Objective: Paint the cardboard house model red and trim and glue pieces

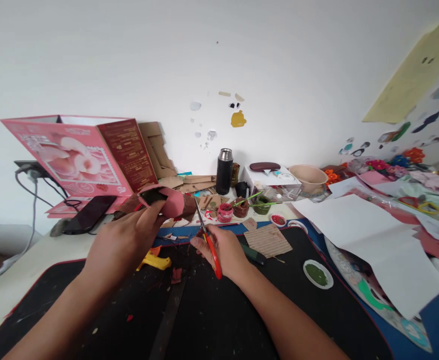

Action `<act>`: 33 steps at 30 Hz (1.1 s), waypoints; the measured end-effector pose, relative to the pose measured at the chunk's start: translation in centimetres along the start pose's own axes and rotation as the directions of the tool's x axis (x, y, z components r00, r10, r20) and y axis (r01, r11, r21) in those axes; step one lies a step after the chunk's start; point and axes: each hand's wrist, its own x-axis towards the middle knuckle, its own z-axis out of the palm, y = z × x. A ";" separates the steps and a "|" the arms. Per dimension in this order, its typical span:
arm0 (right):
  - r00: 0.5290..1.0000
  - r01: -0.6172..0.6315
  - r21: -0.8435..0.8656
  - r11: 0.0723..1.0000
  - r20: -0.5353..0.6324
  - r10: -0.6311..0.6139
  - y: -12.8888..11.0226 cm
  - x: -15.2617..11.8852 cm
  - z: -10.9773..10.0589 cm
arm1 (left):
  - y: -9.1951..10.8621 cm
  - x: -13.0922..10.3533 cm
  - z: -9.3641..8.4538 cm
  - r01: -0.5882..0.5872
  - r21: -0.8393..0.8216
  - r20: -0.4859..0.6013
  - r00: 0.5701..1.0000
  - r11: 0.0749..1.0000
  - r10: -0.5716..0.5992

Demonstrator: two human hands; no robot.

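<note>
strip point(169, 315) on the mat point(211, 320); above the mat, left hand point(123, 242) pinches card point(174, 204), right hand point(227, 252) grips scissors point(212, 250) by its edge: scraps point(176, 275) down, cutting looks unfinished!

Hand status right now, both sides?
Left hand: closed, holding a pink-and-brown piece.
Right hand: closed on the red-handled scissors, blades pointing up toward that piece.

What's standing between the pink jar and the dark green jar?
In the head view, a brown jar stands between the pink jar and the dark green jar, with a thin green stick slanting over its top.
</note>
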 end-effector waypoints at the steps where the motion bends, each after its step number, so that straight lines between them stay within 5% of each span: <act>1: 1.000 0.006 -0.010 1.000 -0.003 -0.006 0.0 0.0 0.0 | 0.0 0.0 0.1 -0.010 0.005 -0.009 1.000 1.000 0.010; 11: 0.998 -0.062 0.107 0.992 0.030 0.059 0.2 -0.2 0.6 | 0.2 0.2 0.0 -0.108 0.037 -0.100 0.989 0.993 0.111; 26: 0.997 -0.049 0.014 0.999 -0.050 0.050 0.0 0.0 1.0 | 1.7 1.7 -2.3 -0.087 0.070 0.250 0.966 0.994 0.067; 33: 0.995 -0.059 -0.112 0.992 -0.088 0.049 0.0 0.3 1.1 | 2.2 2.5 -2.9 -0.081 0.088 0.327 0.944 0.993 0.048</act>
